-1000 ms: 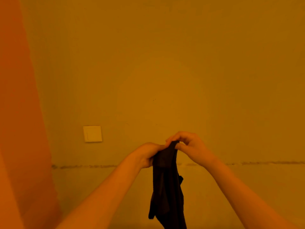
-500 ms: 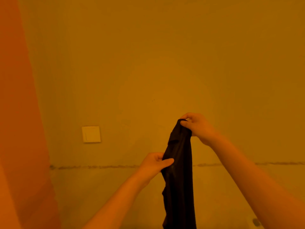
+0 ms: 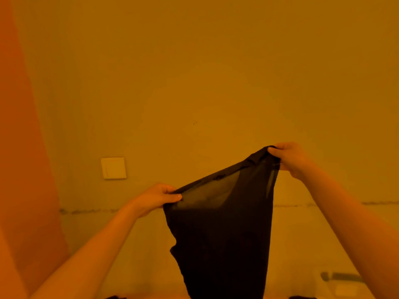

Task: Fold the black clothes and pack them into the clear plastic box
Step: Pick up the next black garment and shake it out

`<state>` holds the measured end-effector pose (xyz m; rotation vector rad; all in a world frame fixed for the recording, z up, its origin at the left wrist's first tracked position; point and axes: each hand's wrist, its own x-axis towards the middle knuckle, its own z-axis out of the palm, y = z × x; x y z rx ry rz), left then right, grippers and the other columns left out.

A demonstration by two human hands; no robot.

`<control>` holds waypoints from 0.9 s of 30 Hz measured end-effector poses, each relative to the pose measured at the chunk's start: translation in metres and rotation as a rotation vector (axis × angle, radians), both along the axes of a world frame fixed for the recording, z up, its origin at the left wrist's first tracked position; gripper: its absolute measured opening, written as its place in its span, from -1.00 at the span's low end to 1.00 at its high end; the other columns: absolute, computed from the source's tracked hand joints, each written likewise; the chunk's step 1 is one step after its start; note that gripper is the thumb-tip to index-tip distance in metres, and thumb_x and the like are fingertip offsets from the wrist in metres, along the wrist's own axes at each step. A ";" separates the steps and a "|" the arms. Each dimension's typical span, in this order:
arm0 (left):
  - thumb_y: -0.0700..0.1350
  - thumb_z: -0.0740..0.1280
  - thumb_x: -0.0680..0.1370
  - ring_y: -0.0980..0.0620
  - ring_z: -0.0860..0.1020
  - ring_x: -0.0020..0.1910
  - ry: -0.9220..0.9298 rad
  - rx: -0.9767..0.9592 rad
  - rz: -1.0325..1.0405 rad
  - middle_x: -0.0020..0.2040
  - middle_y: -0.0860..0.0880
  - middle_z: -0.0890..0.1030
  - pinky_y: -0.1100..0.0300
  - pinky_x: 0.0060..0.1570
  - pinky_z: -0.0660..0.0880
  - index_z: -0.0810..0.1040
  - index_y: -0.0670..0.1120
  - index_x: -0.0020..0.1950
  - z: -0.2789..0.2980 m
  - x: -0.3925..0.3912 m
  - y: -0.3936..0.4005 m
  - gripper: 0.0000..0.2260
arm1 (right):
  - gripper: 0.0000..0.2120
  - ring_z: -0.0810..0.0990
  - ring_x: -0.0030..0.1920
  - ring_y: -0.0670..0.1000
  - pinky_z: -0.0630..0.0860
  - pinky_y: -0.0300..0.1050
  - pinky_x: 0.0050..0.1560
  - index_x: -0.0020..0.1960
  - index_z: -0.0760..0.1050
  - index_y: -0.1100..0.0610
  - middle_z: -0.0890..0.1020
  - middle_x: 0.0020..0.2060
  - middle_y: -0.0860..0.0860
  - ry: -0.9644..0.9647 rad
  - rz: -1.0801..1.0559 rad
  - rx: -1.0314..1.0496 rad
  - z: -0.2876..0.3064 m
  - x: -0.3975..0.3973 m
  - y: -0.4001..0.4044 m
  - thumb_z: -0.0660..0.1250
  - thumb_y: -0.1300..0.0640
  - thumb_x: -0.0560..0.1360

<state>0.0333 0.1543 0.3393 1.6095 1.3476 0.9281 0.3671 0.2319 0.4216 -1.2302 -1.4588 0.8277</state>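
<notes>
I saw my left hand and right hand each pinching the garment's top edge; it looked thin, light, floppy—corners seemed best to hold.

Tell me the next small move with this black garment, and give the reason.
Probably lower the right hand level with the left hand, then bring the two held corners together for a first fold. The thin black garment hangs spread in the air, its top edge slanting up toward the right, with each hand gripping one end.
</notes>
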 end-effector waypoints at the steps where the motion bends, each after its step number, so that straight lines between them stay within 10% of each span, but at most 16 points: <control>1: -0.18 0.29 0.55 0.14 0.59 -0.25 -0.019 0.042 0.048 -0.28 0.05 0.66 0.31 -0.17 0.48 0.61 -0.13 -0.16 0.004 -0.003 0.001 -0.86 | -0.84 0.54 -0.29 0.00 0.54 -0.21 -0.42 -0.22 0.49 0.22 0.53 -0.21 0.16 -0.034 -0.022 -0.007 -0.001 0.005 0.001 0.28 0.22 0.54; 9: -0.04 0.15 0.62 0.17 0.51 -0.28 0.224 0.208 0.139 -0.28 0.03 0.57 0.35 -0.23 0.35 0.53 -0.12 -0.24 0.036 0.001 -0.002 -0.69 | -0.65 0.60 -0.27 0.17 0.54 0.04 -0.14 -0.36 0.34 0.22 0.52 -0.44 0.15 -0.507 -0.124 -0.049 0.004 0.021 -0.012 0.23 0.11 0.57; 14: -0.10 0.15 0.62 0.07 0.31 -0.41 0.337 0.403 0.317 -0.39 -0.05 0.33 0.29 -0.42 0.19 0.42 -0.19 -0.26 0.047 -0.003 0.008 -0.71 | -0.84 0.55 -0.27 0.04 0.57 -0.23 -0.41 -0.06 0.48 0.27 0.55 -0.28 0.12 0.018 0.003 -0.097 -0.003 0.026 -0.017 0.24 0.16 0.56; 19: -0.14 0.20 0.61 0.23 0.41 -0.61 -0.015 0.252 0.405 -0.42 -0.05 0.43 0.39 -0.57 0.39 0.49 -0.11 -0.24 0.045 0.003 0.011 -0.76 | -0.86 0.65 -0.36 -0.08 0.55 -0.26 -0.46 -0.12 0.48 0.15 0.66 -0.35 0.01 0.577 0.172 -0.177 -0.011 0.018 -0.015 0.18 0.22 0.57; 27: -0.19 0.31 0.54 0.05 0.48 -0.15 -0.152 0.161 0.369 -0.20 -0.01 0.57 0.19 -0.14 0.35 0.57 -0.06 -0.16 0.039 0.002 0.008 -0.90 | -0.84 0.66 -0.36 -0.09 0.58 -0.24 -0.37 -0.09 0.46 0.21 0.67 -0.40 0.00 0.788 0.263 -0.104 -0.011 0.011 -0.010 0.13 0.25 0.59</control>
